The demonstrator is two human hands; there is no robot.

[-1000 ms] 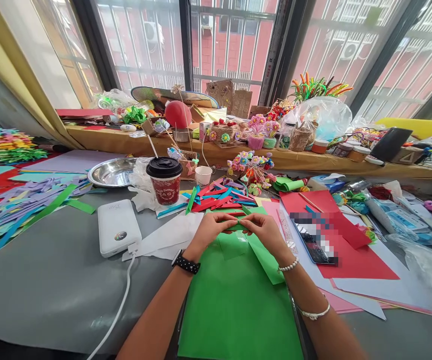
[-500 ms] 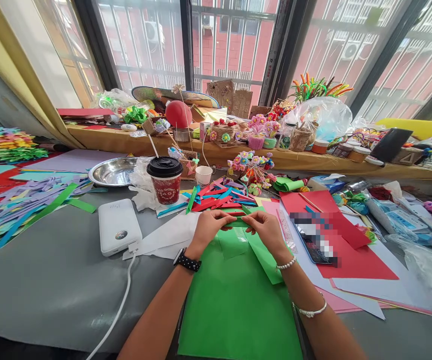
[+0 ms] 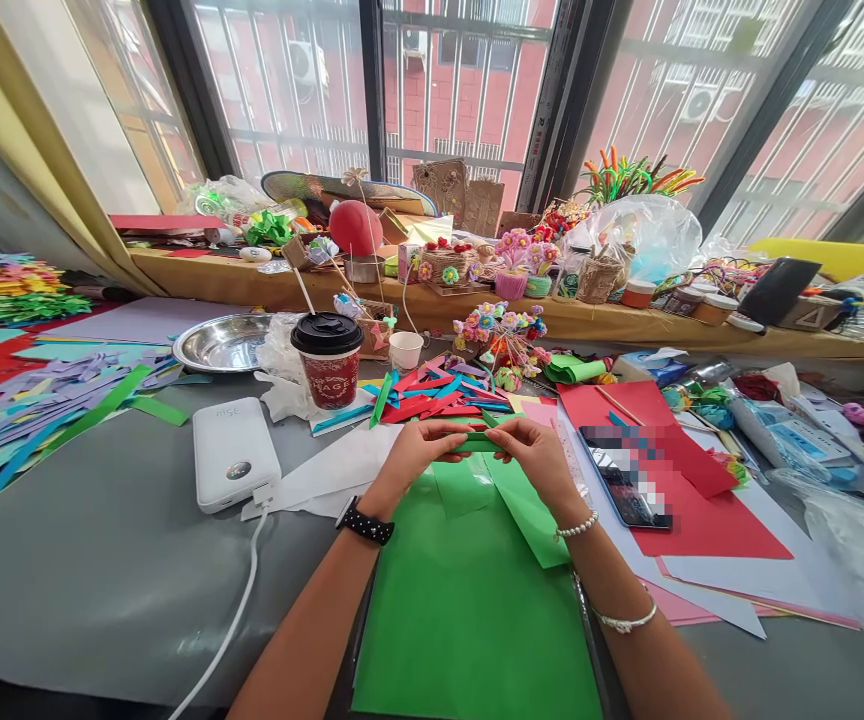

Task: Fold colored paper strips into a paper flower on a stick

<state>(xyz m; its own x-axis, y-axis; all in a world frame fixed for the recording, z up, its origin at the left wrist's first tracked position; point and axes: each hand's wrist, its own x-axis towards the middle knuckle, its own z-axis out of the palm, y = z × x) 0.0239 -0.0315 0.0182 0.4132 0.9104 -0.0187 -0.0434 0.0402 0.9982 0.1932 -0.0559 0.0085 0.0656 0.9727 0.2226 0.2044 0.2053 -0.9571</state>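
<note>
Between my two hands is a narrow folded strip of green paper (image 3: pixel 479 441), held level just above the work surface. My left hand (image 3: pixel 430 447) pinches its left end between thumb and fingers. At the other end, my right hand (image 3: pixel 528 449) grips it the same way. Under my wrists lies a large green paper sheet (image 3: pixel 477 610), with smaller green pieces on its far part. Just beyond my fingers is a pile of red and blue paper strips (image 3: pixel 439 388). My fingers cover parts of the green strip.
A lidded paper cup (image 3: pixel 327 362) and a white power bank (image 3: pixel 235 455) with a cable stand on the left. To the right, a phone (image 3: pixel 623 480) lies on red paper (image 3: pixel 724 520). Cut strips (image 3: pixel 87 405) cover the far left. Craft flowers (image 3: pixel 503 335) stand at the back.
Both hands keep their pinch on the green strip. My left hand and forearm have shifted slightly left; the whole view has also drifted a little.
</note>
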